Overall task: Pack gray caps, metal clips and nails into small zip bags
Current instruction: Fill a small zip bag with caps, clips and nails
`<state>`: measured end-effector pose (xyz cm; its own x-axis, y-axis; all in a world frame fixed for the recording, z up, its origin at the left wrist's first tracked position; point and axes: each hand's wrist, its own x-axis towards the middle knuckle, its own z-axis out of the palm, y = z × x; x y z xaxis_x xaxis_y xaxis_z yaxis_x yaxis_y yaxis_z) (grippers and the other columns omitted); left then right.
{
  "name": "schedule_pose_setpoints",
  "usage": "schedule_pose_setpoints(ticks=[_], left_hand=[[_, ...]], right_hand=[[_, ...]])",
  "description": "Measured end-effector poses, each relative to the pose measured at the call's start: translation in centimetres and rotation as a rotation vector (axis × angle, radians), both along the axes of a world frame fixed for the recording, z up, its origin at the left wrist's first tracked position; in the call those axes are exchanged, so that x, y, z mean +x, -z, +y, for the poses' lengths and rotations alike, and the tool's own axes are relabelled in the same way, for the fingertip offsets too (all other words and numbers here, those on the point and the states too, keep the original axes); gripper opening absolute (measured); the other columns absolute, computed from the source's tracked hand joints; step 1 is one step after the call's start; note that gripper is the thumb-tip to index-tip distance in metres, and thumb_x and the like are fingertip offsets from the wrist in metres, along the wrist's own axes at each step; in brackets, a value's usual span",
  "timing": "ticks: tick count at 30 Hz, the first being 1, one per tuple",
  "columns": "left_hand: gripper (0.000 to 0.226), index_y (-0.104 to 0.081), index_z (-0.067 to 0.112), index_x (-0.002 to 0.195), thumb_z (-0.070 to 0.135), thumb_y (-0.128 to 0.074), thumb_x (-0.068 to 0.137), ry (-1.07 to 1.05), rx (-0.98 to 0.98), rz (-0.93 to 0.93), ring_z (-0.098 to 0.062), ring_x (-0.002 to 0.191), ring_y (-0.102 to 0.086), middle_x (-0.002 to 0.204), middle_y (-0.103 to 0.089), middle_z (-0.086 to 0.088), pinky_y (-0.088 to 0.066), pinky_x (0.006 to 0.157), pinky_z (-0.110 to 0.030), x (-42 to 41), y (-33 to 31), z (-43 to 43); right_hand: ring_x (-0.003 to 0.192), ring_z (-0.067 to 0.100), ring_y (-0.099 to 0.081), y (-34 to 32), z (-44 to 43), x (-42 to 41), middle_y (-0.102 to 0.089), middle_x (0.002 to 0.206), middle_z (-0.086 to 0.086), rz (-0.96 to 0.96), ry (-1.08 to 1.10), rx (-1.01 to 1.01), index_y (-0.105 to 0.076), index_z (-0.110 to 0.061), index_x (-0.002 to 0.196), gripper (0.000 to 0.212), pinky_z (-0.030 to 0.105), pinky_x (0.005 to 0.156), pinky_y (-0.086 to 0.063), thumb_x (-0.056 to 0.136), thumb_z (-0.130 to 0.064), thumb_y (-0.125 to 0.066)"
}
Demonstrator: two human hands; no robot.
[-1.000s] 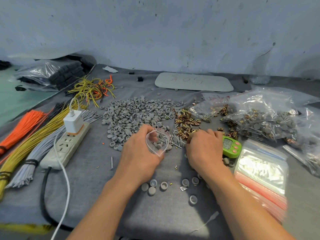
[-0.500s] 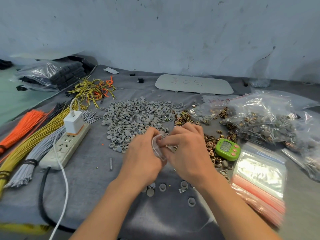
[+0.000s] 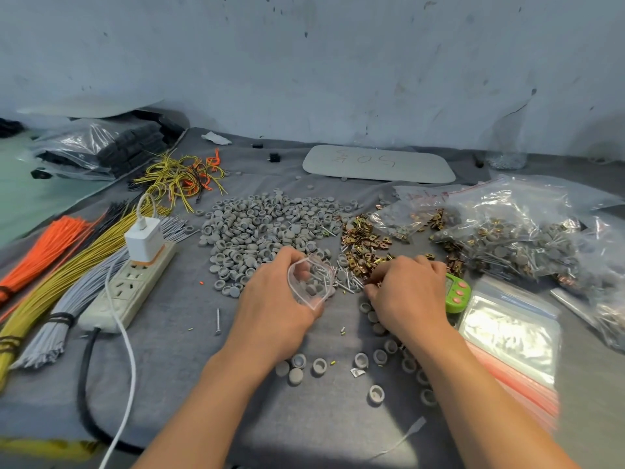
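My left hand [image 3: 274,306] holds a small clear zip bag [image 3: 309,282] open at the mouth, with a few gray caps and nails inside. Just beyond it spreads a big pile of gray caps [image 3: 267,228]. My right hand [image 3: 407,292] lies palm down to the right of the bag, its curled fingertips on the loose nails [image 3: 348,285] and brass metal clips [image 3: 363,247]; what it holds is hidden. More gray caps [image 3: 338,365] are scattered near my wrists. A stack of empty zip bags [image 3: 507,336] lies at the right.
A power strip [image 3: 128,286] with a white charger [image 3: 143,240] and cable sits left, beside bundles of orange, yellow and gray wires [image 3: 50,282]. Filled bags [image 3: 514,242] pile up at the right. A green timer [image 3: 456,292] is behind my right hand. A gray board [image 3: 378,164] lies by the wall.
My right hand left the bag's mouth and moved right, back down onto the nails and clips. My left hand keeps the bag in about the same place.
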<state>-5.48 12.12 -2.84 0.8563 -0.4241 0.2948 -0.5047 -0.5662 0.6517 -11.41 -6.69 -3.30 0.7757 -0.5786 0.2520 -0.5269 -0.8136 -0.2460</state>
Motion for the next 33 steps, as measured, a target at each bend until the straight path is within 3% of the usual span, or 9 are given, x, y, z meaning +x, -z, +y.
schedule_pose_setpoints(ticks=[4, 7, 10, 15, 19, 23, 26, 29, 33], left_hand=[[0.045, -0.05, 0.039, 0.103, 0.034, -0.084, 0.074, -0.005, 0.023, -0.008, -0.006, 0.091, -0.055, 0.1, -0.065, 0.022, -0.032, 0.071, -0.024, -0.2, 0.0, -0.1], [0.047, -0.049, 0.039, 0.104, 0.034, -0.085, 0.073, -0.001, 0.033, -0.007, -0.005, 0.09, -0.054, 0.1, -0.064, 0.023, -0.034, 0.068, -0.015, -0.2, 0.1, 0.0], [0.049, -0.049, 0.041, 0.103, 0.032, -0.085, 0.072, 0.002, 0.032, -0.001, -0.004, 0.09, -0.054, 0.1, -0.063, 0.023, -0.034, 0.069, -0.007, -0.1, 0.2, 0.1], [0.049, -0.049, 0.041, 0.104, 0.034, -0.085, 0.072, 0.0, 0.042, -0.004, -0.005, 0.093, -0.056, 0.1, -0.063, 0.024, -0.033, 0.068, -0.015, 0.0, 0.3, -0.1], [0.047, -0.051, 0.039, 0.106, 0.035, -0.084, 0.072, -0.005, 0.027, -0.006, -0.006, 0.094, -0.057, 0.1, -0.064, 0.024, -0.032, 0.071, -0.023, -0.1, 0.3, -0.1], [0.047, -0.05, 0.039, 0.104, 0.038, -0.084, 0.072, -0.013, 0.03, 0.0, -0.008, 0.093, -0.057, 0.098, -0.063, 0.023, -0.034, 0.072, -0.025, -0.1, 0.4, -0.2], [0.051, -0.047, 0.04, 0.101, 0.045, -0.086, 0.069, -0.035, 0.042, 0.024, -0.008, 0.087, -0.056, 0.095, -0.062, 0.018, -0.036, 0.07, -0.03, 0.0, 0.3, -0.6], [0.044, -0.045, 0.04, 0.097, 0.038, -0.079, 0.07, -0.021, 0.051, 0.036, -0.013, 0.083, -0.055, 0.09, -0.062, 0.014, -0.035, 0.063, -0.029, 0.2, 0.4, -0.7], [0.044, -0.047, 0.039, 0.097, 0.038, -0.082, 0.07, 0.005, 0.047, 0.013, -0.008, 0.085, -0.055, 0.09, -0.063, 0.017, -0.037, 0.062, -0.021, 0.0, 0.5, -0.5]], right_hand=[[0.106, 0.025, -0.054, 0.5, 0.7, 0.4, -0.071, 0.097, -0.003, 0.059, -0.019, -0.093, -0.078, -0.03, 0.095, 0.015, 0.041, 0.094, -0.028, 0.087, -0.028, -0.066], [0.105, 0.024, -0.055, 0.7, 1.1, 0.6, -0.071, 0.097, -0.002, 0.079, 0.009, -0.112, -0.078, -0.028, 0.095, 0.019, 0.041, 0.093, -0.028, 0.087, -0.023, -0.062], [0.108, 0.024, -0.056, 0.7, 1.2, 0.7, -0.071, 0.1, -0.002, 0.082, 0.028, -0.128, -0.077, -0.028, 0.096, 0.016, 0.041, 0.092, -0.027, 0.09, -0.034, -0.064], [0.106, 0.024, -0.055, 0.9, 1.3, 0.7, -0.07, 0.099, -0.001, 0.043, 0.016, -0.078, -0.077, -0.028, 0.097, 0.019, 0.04, 0.091, -0.026, 0.089, -0.021, -0.061], [0.099, 0.021, -0.054, 0.0, 1.5, 0.3, -0.07, 0.098, -0.006, -0.184, 0.035, -0.006, -0.076, -0.029, 0.093, 0.016, 0.037, 0.094, -0.025, 0.093, -0.025, -0.061], [0.087, 0.015, -0.051, -2.0, 2.6, -0.8, -0.068, 0.084, -0.012, -0.533, -0.167, 0.002, -0.075, -0.028, 0.085, 0.007, 0.029, 0.09, -0.021, 0.089, -0.022, -0.074], [0.084, 0.019, -0.054, -2.5, 4.6, -1.8, -0.068, 0.079, -0.011, -0.516, -0.284, -0.187, -0.076, -0.024, 0.077, 0.009, 0.034, 0.095, -0.028, 0.083, -0.02, -0.081], [0.086, 0.021, -0.056, -1.8, 6.3, -1.9, -0.066, 0.079, -0.011, -0.4, -0.409, -0.262, -0.076, -0.028, 0.074, 0.01, 0.038, 0.098, -0.032, 0.079, -0.022, -0.082], [0.086, 0.018, -0.055, -1.7, 5.6, -1.4, -0.07, 0.082, -0.012, -0.516, -0.386, -0.081, -0.081, -0.029, 0.084, 0.003, 0.032, 0.095, -0.028, 0.083, -0.029, -0.083]])
